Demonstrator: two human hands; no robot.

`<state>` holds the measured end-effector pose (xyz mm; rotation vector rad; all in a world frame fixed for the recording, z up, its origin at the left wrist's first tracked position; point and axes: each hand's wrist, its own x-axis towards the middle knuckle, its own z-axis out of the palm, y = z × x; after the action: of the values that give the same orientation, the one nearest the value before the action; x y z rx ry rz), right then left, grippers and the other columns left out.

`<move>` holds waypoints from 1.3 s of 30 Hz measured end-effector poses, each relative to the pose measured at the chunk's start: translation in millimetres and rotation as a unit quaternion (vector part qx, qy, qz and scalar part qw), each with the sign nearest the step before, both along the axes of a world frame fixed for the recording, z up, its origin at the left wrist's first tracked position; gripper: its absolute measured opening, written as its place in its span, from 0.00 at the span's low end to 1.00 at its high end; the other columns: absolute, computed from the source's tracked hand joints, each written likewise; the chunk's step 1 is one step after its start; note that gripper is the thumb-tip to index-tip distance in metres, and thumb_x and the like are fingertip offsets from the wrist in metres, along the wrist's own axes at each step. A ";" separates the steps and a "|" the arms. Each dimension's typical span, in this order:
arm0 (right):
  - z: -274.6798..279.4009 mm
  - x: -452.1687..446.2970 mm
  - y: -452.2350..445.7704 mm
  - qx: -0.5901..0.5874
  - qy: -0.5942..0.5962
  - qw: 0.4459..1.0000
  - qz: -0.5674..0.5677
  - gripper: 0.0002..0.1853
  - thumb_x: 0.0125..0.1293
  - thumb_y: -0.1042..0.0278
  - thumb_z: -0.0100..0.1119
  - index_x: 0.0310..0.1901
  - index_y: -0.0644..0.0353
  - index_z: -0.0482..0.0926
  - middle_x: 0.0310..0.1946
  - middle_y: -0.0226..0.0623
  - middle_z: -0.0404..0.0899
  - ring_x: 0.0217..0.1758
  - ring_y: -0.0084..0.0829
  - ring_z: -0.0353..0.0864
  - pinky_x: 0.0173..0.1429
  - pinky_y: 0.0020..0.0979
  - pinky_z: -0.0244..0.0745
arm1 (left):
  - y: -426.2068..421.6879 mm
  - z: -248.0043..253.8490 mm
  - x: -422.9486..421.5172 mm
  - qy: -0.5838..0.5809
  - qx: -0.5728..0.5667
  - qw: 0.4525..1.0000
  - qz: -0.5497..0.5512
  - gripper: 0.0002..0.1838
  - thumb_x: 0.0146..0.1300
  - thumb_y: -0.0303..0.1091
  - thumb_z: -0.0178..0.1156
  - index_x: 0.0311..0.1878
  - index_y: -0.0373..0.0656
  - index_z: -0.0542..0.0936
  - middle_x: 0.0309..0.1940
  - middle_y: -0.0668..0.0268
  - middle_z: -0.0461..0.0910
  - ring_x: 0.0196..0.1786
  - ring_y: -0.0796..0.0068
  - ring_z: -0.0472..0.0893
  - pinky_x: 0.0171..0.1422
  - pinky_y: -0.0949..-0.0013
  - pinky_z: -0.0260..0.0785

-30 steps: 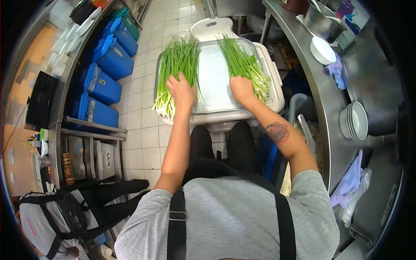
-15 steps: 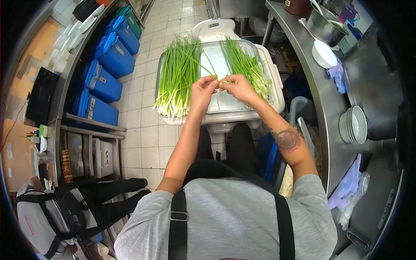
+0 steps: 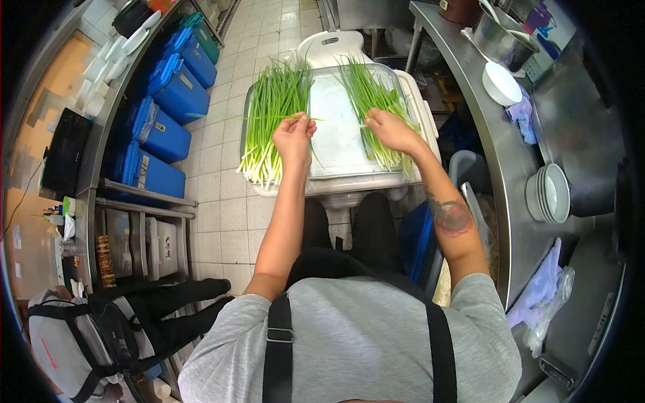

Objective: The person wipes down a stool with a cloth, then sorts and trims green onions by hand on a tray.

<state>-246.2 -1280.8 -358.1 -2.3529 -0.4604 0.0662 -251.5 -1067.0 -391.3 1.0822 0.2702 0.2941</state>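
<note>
Two bunches of green onions (image 3: pixel 272 111) (image 3: pixel 379 111) lie apart on a metal tray (image 3: pixel 336 101), one along its left edge and the other along its right. In both, the green tops point toward the far edge and the pale ends toward the near one; the left bunch's pale ends reach the near left corner.

The left hand (image 3: pixel 293 140) is closed, pinching a thin green stalk (image 3: pixel 317 119) between thumb and fingertips at the inner side of the left bunch. The right hand (image 3: pixel 395 131) is over the right bunch, fingers curled in and fingertips together; whether anything is pinched there, I cannot tell.

Under the tray is a white container (image 3: pixel 430 138), with a white chair (image 3: pixel 329 46) beyond the far edge. On the steel tabletop (image 3: pixel 463 80) to the right, a white bowl (image 3: pixel 501 84) sits beside a purple cloth (image 3: pixel 522 115), and stacked bowls (image 3: pixel 552 193) stand nearer. Blue bins (image 3: pixel 176 87) line the left side, and another person (image 3: pixel 70 342) is at the lower left.
</note>
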 end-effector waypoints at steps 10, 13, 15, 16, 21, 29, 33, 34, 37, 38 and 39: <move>-16.4 15.7 -41.6 -0.164 -0.043 0.961 -0.218 0.14 0.57 0.71 0.48 0.39 0.75 0.73 0.41 0.61 0.74 0.42 0.56 0.76 0.48 0.46 0.72 | 41.8 0.1 4.1 0.091 0.443 0.890 -0.068 0.15 0.48 0.25 0.62 0.41 0.31 0.78 0.26 0.52 0.80 0.29 0.68 0.81 0.37 0.67 0.73; -32.1 18.8 -38.4 -0.176 -0.039 0.954 -0.237 0.15 0.58 0.71 0.50 0.43 0.74 0.74 0.46 0.59 0.71 0.46 0.57 0.74 0.51 0.46 0.71 | 49.1 17.3 -3.3 0.120 0.610 0.783 -0.009 0.18 0.44 0.24 0.59 0.42 0.32 0.79 0.31 0.42 0.78 0.38 0.47 0.80 0.44 0.58 0.72; -30.5 18.0 -29.8 -0.216 -0.027 0.947 -0.236 0.16 0.58 0.70 0.52 0.44 0.73 0.74 0.49 0.59 0.69 0.50 0.58 0.71 0.54 0.45 0.70 | 56.0 15.4 0.9 0.127 0.658 0.741 0.026 0.19 0.44 0.23 0.59 0.43 0.31 0.78 0.33 0.41 0.78 0.39 0.48 0.80 0.46 0.58 0.72; -27.9 15.2 -27.9 -0.196 -0.010 0.954 -0.228 0.16 0.58 0.70 0.54 0.44 0.74 0.74 0.51 0.60 0.67 0.54 0.57 0.68 0.57 0.46 0.68 | 57.7 14.0 2.5 0.125 0.656 0.744 0.029 0.18 0.44 0.23 0.59 0.43 0.31 0.78 0.34 0.41 0.78 0.40 0.47 0.79 0.47 0.58 0.71; -32.2 20.0 -28.3 -0.156 -0.040 0.969 -0.185 0.16 0.58 0.69 0.56 0.42 0.74 0.75 0.48 0.60 0.69 0.50 0.56 0.70 0.56 0.45 0.68 | 39.9 13.3 -4.2 0.056 0.699 0.704 0.112 0.21 0.45 0.29 0.66 0.46 0.36 0.77 0.37 0.50 0.77 0.42 0.51 0.77 0.48 0.59 0.69; -37.7 21.4 -36.0 -0.102 -0.090 0.976 -0.170 0.20 0.53 0.64 0.62 0.47 0.65 0.76 0.45 0.59 0.72 0.48 0.53 0.74 0.55 0.43 0.69 | -55.6 -17.5 -6.9 -0.160 0.632 0.744 -0.145 0.12 0.51 0.31 0.63 0.40 0.42 0.79 0.42 0.56 0.74 0.47 0.56 0.73 0.53 0.62 0.65; -40.2 17.0 -42.0 -0.169 -0.033 0.969 -0.176 0.26 0.45 0.66 0.67 0.50 0.58 0.76 0.44 0.55 0.74 0.47 0.51 0.75 0.53 0.40 0.71 | -92.6 -34.3 -2.5 -0.255 0.605 0.717 -0.236 0.13 0.50 0.32 0.63 0.41 0.42 0.77 0.44 0.60 0.74 0.52 0.60 0.71 0.57 0.60 0.62; -44.1 20.0 -45.2 -0.164 -0.028 0.971 -0.174 0.27 0.44 0.67 0.67 0.50 0.58 0.76 0.44 0.55 0.75 0.47 0.51 0.76 0.53 0.40 0.71 | -97.9 -37.2 -1.6 -0.265 0.612 0.708 -0.234 0.14 0.50 0.32 0.63 0.41 0.42 0.77 0.44 0.61 0.74 0.53 0.60 0.71 0.57 0.58 0.62; -60.5 34.8 -50.1 -0.152 -0.008 0.974 -0.166 0.28 0.42 0.71 0.67 0.51 0.58 0.76 0.43 0.55 0.76 0.48 0.51 0.76 0.53 0.39 0.71 | -102.8 -44.0 2.5 -0.274 0.642 0.674 -0.242 0.18 0.52 0.39 0.61 0.45 0.43 0.74 0.51 0.62 0.71 0.58 0.61 0.67 0.59 0.44 0.56; -61.4 36.3 -48.9 -0.147 0.001 0.976 -0.162 0.28 0.42 0.72 0.66 0.51 0.58 0.75 0.43 0.54 0.76 0.48 0.51 0.76 0.53 0.39 0.71 | -103.0 -44.1 0.8 -0.281 0.651 0.663 -0.241 0.19 0.52 0.41 0.60 0.46 0.43 0.74 0.52 0.62 0.70 0.59 0.61 0.66 0.60 0.42 0.55; -61.9 36.6 -49.7 -0.142 -0.004 0.978 -0.153 0.28 0.42 0.73 0.66 0.52 0.58 0.75 0.44 0.54 0.76 0.49 0.49 0.75 0.54 0.38 0.71 | -102.4 -44.1 -0.5 -0.289 0.660 0.651 -0.239 0.20 0.53 0.43 0.59 0.46 0.43 0.73 0.54 0.62 0.69 0.61 0.61 0.65 0.60 0.39 0.54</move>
<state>-209.7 -1330.5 -420.0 -2.6782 -0.0909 -0.0241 -252.0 -1169.5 -435.4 2.3519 -1.0008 0.3288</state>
